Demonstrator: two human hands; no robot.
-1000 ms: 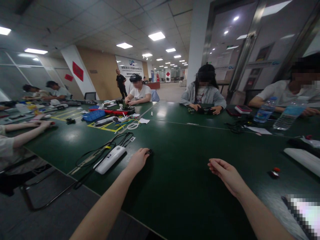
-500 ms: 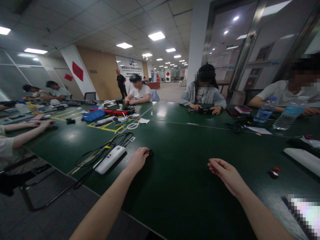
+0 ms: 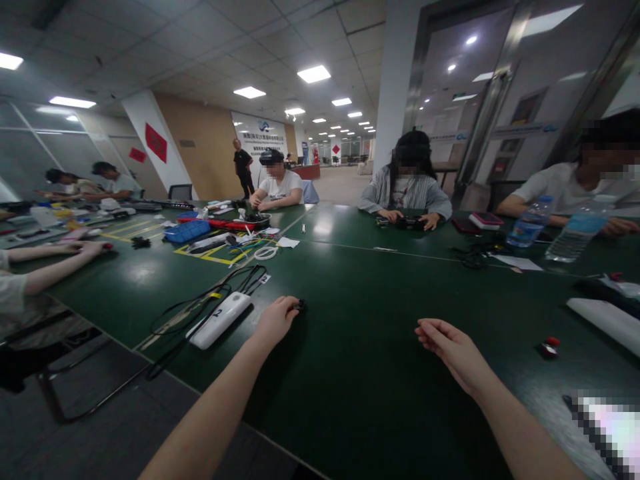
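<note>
My left hand point(image 3: 277, 319) reaches over the green table point(image 3: 360, 393) with thumb and fingers closed on a small dark object point(image 3: 301, 305). Its far end shows past the fingertips, but its kind is too small to make out. Well to the right, my right hand point(image 3: 447, 347) hovers at or just above the tabletop. Its fingers are curled together against the thumb, and nothing shows between them. Left of my left hand lies a white power bank point(image 3: 220, 321) marked "2", with black cables point(image 3: 200, 293) beside it. A small red-and-silver item point(image 3: 550, 347) sits right of my right hand.
Further off are a blue basket point(image 3: 187, 231), a white cable coil point(image 3: 265, 253) and paper scraps point(image 3: 289, 243). Water bottles point(image 3: 580, 230), a long white device point(image 3: 607, 323) and a blurred screen point(image 3: 613, 433) are on the right. Several people sit around the table.
Almost nothing differs. The small dark object in my left hand has turned or shifted slightly at the fingertips. My right hand stays in place.
</note>
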